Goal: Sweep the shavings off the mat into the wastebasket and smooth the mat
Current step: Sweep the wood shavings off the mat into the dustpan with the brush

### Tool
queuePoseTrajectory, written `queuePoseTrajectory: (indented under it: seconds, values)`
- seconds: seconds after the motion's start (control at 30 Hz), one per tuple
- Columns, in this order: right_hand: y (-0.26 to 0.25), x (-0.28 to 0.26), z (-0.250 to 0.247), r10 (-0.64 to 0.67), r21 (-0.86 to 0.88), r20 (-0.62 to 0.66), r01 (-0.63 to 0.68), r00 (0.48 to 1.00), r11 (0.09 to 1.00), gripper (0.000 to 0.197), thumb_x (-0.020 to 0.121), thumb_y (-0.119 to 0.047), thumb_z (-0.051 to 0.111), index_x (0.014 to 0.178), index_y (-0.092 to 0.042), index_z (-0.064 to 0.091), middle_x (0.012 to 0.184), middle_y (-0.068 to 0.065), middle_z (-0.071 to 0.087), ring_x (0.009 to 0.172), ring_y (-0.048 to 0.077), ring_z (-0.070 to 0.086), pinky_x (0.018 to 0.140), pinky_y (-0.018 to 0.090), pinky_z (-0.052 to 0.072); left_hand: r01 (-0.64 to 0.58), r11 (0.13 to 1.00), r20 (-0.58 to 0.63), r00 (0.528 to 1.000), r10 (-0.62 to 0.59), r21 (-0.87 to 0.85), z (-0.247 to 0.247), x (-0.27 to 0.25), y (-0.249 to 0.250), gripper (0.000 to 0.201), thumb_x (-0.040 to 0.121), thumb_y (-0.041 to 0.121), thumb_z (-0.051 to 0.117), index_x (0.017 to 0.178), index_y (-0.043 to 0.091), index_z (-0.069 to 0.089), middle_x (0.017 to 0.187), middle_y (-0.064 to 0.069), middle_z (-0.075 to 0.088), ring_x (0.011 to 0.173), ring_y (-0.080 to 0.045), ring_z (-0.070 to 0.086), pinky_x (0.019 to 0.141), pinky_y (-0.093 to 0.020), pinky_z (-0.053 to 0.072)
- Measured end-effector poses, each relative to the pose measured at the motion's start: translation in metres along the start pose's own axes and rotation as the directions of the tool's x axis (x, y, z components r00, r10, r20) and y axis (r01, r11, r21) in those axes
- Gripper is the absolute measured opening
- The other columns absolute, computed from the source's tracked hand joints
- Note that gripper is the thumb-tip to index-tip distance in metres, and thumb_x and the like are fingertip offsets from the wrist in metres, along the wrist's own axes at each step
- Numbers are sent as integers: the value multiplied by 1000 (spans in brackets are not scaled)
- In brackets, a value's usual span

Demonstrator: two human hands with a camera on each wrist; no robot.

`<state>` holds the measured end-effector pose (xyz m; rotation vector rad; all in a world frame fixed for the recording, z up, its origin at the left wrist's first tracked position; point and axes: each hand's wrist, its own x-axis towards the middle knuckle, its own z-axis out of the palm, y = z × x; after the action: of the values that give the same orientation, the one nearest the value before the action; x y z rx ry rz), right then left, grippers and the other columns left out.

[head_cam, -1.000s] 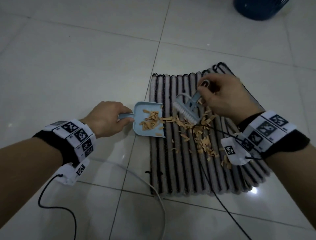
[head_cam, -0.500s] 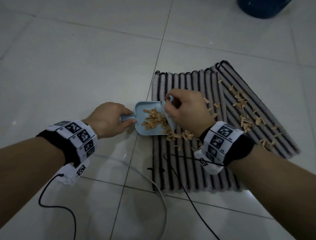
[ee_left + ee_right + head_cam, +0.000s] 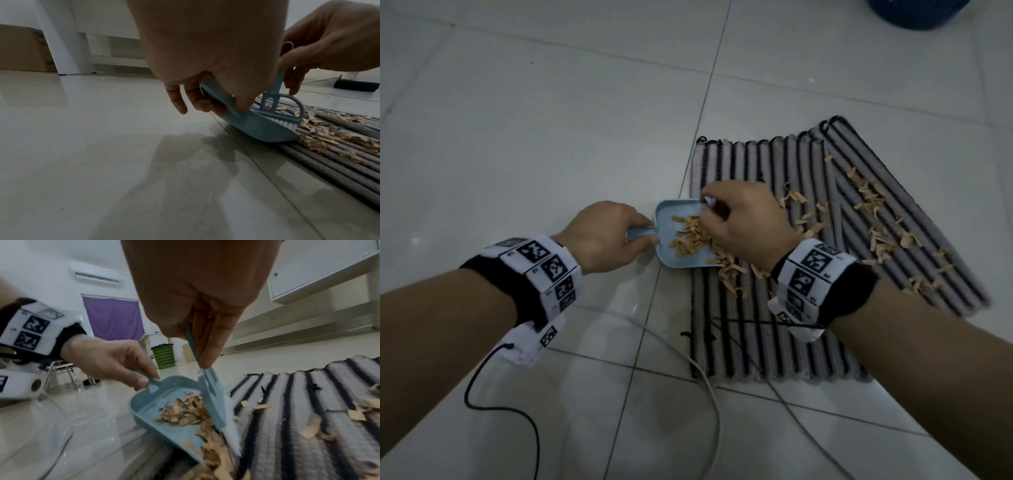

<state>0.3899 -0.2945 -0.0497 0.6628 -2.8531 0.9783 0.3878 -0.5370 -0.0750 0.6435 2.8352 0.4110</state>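
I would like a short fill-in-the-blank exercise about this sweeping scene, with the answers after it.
1. The left hand holds the dustpan by its ____.
2. The right hand grips a small ____ with white bristles.
3. Many shavings lie on the striped ____.
4. The dustpan's colour is light ____.

Answers: handle; brush; mat; blue

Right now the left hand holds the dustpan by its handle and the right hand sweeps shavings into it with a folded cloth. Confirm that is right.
Not quite. The left hand does hold the dustpan by its handle, but the right hand sweeps the shavings with a small brush, not a cloth. The left wrist view shows its white bristles at the pan's mouth.
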Motion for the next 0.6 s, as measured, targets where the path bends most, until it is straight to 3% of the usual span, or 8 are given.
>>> queuePoseTrajectory:
  seconds: [0.1,0.2,0.33,0.4,0.47,0.53,0.6]
  values:
    - [0,0,-26,80,68,-41,-77,996,995,15,92,-18,60,81,-13,68,68,-1,62,60,15,57,54,26,47,-11,1000,-10,1000,11,-8,1,0,-1,55,81,57,40,108,20,71,90,-5,71,77,-26,62,63,-26,37]
    - [8,-7,-68,156,55,-53,-153,986,987,11,95,-20,63,93,-17,73,82,-3,70,66,6,62,64,16,52,-17,1000,-25,1000,16,-19,1,2,-4,54,82,56,40,108,19,70,91,-6,69,79,-27,61,64,-27,37]
    - [9,-30,-97,239,65,272,-266,932,962,10,98,-24,62,97,-27,72,83,-10,70,70,3,66,68,32,60,8,1000,-15,1000,-8,-19,-2,7,-11,53,83,55,41,110,20,69,94,-6,68,82,-29,62,69,-31,44]
    - [6,-43,-86,245,46,450,-296,859,954,11,98,-25,61,94,-31,70,83,-12,68,73,2,65,70,31,59,10,1000,-2,1000,-10,-12,-4,10,-14,46,88,53,46,112,21,69,96,-7,68,85,-30,62,73,-34,47]
    - [9,-49,-67,229,4,533,-273,815,962,16,100,-24,59,90,-34,67,82,-15,65,74,0,61,68,28,53,18,1000,21,1000,-18,-2,-6,13,-16,37,91,46,52,114,22,68,96,-6,68,86,-29,61,76,-36,48]
    - [19,-41,-57,228,-31,504,-246,833,969,18,101,-23,58,89,-33,66,84,-18,62,76,-4,58,67,25,47,26,1000,31,999,-26,10,-8,15,-19,35,90,43,54,115,23,68,94,-5,67,87,-29,60,77,-37,48]
    - [30,-26,-58,250,-43,406,-254,879,966,16,101,-20,57,90,-28,66,86,-15,63,79,1,58,71,29,49,26,1000,26,999,-26,14,-7,16,-19,35,90,42,55,115,23,68,96,-6,67,88,-30,60,77,-37,47]
